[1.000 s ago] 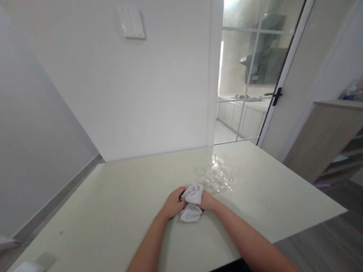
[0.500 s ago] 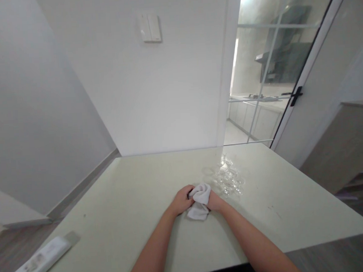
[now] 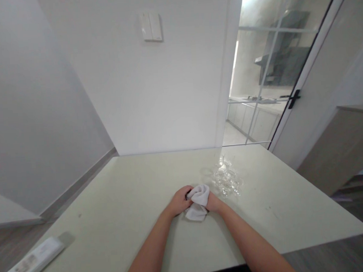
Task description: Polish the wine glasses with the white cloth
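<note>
A crumpled white cloth is bunched between my two hands, just above the table or resting on it; I cannot tell which. My right hand is closed in the cloth, which covers most of its fingers. My left hand is curled against the cloth's left side, fingers closed. A small dark patch shows between its thumb and fingers, but whatever it grips there is hidden. Just beyond my right hand, several clear glass-like pieces lie clustered on the pale table.
A long white box with printed marks lies at the table's left front edge. The far edge meets a white wall carrying a light switch. A glass-paned door stands at the back right, a wooden cabinet to the right.
The whole view has shifted slightly. Both hands stay together at the cloth, with hardly any change in its shape.
</note>
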`<state>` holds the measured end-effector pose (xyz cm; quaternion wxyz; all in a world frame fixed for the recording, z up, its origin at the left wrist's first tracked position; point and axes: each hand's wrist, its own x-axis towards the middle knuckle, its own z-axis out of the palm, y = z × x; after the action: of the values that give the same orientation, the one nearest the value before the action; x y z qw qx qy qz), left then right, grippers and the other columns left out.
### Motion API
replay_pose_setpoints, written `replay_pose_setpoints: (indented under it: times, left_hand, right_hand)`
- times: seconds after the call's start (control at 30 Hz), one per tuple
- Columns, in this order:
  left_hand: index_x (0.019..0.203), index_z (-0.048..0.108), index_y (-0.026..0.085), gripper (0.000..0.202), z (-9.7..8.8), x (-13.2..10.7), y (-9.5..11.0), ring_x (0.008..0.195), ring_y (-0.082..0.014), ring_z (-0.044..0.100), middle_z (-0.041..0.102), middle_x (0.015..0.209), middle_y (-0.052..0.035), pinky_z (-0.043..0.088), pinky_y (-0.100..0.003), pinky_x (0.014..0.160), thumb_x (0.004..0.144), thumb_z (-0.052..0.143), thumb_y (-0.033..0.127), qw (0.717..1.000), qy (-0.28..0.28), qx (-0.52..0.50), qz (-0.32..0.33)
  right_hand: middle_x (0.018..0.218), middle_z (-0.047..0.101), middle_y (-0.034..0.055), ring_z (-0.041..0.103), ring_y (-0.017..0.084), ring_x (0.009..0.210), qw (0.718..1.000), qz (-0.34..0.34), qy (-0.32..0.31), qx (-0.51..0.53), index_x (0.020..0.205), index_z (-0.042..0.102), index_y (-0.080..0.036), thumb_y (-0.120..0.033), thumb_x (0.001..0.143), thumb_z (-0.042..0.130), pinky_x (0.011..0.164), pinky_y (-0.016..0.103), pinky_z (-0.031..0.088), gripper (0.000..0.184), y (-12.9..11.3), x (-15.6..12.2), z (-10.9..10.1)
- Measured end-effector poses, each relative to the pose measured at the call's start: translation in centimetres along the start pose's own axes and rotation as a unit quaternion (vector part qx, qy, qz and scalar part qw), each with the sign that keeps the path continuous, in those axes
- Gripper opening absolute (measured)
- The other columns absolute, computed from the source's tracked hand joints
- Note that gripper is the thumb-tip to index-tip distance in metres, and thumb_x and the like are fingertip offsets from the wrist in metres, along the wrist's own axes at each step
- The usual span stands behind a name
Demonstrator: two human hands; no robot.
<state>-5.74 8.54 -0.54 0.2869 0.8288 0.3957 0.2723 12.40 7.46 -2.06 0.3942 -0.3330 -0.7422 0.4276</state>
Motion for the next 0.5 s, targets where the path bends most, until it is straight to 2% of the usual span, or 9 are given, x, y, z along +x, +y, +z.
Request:
replay_pose_setpoints:
  times: [0.13, 0.3, 0.43, 0.5]
  left_hand:
    - [0.1, 0.063, 0.016, 0.026, 0.0, 0.0, 0.0, 0.09, -0.0196, 0.058, 0.066, 0.098, -0.0057, 0.044, -0.028, 0.079, 0.076, 0.059, 0.028, 1.0, -0.003, 0.0, -0.003]
    - [0.098, 0.063, 0.016, 0.024, -0.3, -0.1, 0.5, 0.088, -0.0192, 0.059, 0.066, 0.096, -0.0052, 0.044, -0.028, 0.077, 0.077, 0.058, 0.025, 1.0, -0.005, -0.017, -0.012]
    - [0.104, 0.061, 0.017, 0.026, -1.0, -0.7, 1.6, 0.089, -0.0188, 0.06, 0.067, 0.099, -0.0049, 0.046, -0.028, 0.079, 0.082, 0.055, 0.029, 0.997, -0.011, -0.076, -0.026]
    - [0.111, 0.059, 0.018, 0.03, -1.4, -1.1, 2.3, 0.094, -0.0188, 0.061, 0.066, 0.107, -0.0057, 0.048, -0.029, 0.081, 0.084, 0.052, 0.029, 0.993, -0.022, -0.115, -0.031]
  right_hand:
    - [0.101, 0.071, 0.0079, 0.064, 0.02, 0.09, 1.0, -0.002, 0.002, 0.009, 0.095, 0.069, -0.018, -0.037, 0.083, 0.06, 0.095, 0.039, 0.048, 0.025, 0.2, -0.1, 0.0]
    - [0.098, 0.071, 0.0078, 0.065, 0.02, 0.088, 1.0, 0.008, -0.007, 0.022, 0.093, 0.07, -0.017, -0.036, 0.081, 0.062, 0.088, 0.035, 0.051, 0.024, -0.1, -0.1, 0.0]
    - [0.091, 0.072, 0.0054, 0.065, 0.018, 0.083, 0.999, 0.01, -0.017, 0.038, 0.093, 0.07, -0.016, -0.037, 0.082, 0.06, 0.078, 0.03, 0.054, 0.026, 0.3, -0.1, -0.2]
    - [0.093, 0.072, 0.0055, 0.065, 0.019, 0.088, 1.0, -0.003, -0.006, 0.002, 0.093, 0.069, -0.017, -0.036, 0.084, 0.057, 0.082, 0.032, 0.053, 0.024, 0.8, -0.1, -0.5]
